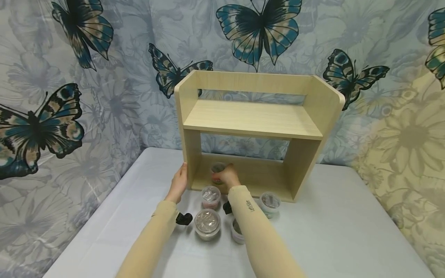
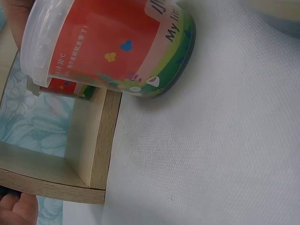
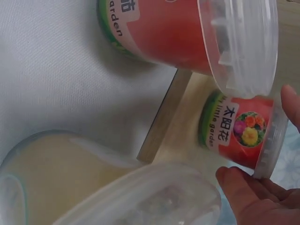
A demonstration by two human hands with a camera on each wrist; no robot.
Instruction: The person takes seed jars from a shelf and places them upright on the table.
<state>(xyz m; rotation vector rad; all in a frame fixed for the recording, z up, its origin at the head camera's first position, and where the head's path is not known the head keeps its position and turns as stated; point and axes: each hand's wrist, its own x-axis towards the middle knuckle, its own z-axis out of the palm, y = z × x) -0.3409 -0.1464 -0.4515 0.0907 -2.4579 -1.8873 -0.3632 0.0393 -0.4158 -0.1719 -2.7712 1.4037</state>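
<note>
A small plastic tub with a red flower-picture label and clear lid stands in the lower left of the wooden shelf unit. My right hand holds it, thumb and fingers on either side of its lid. My left hand rests against the outer face of the shelf's left side panel, fingers pointing up along it; its fingertips show beside the panel in the left wrist view. Just in front of the shelf stands another red-labelled tub. Nearer me is a wider lidded tub.
A tub stands to the right of my right forearm, by the shelf's front edge. Another tub is partly hidden behind that sleeve. A white cloth covers the table. Behind the shelf hangs butterfly-patterned fabric.
</note>
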